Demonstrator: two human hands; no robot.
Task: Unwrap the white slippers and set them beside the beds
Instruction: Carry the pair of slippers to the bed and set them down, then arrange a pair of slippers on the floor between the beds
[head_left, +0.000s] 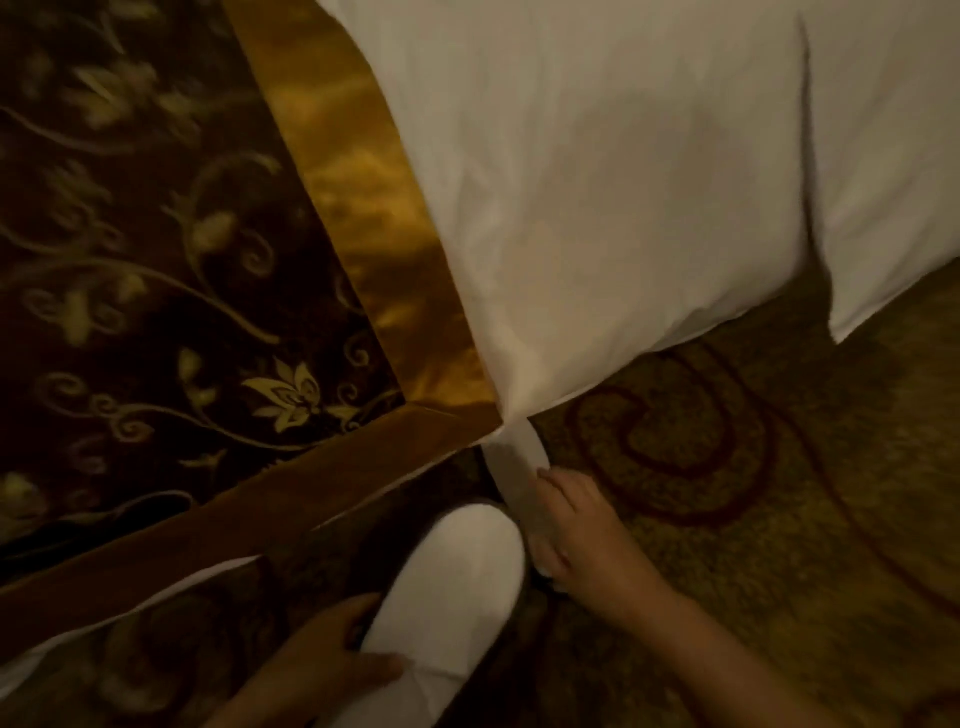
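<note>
1. White slipper (457, 587) lies on carpet (727, 519), near bed corner (467, 415).
2. Left hand (332, 660) grips its left edge, thumb on top.
3. Second slipper (514, 462) just right of it, toe under sheet (597, 208).
4. Right hand (576, 525) rests on it, fingers curled over its edge.

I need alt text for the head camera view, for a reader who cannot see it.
Two bare hands set white slippers on patterned carpet at a bed corner: the left hand grips one slipper, the right hand rests on the other slipper. White bedding hangs above.
</note>
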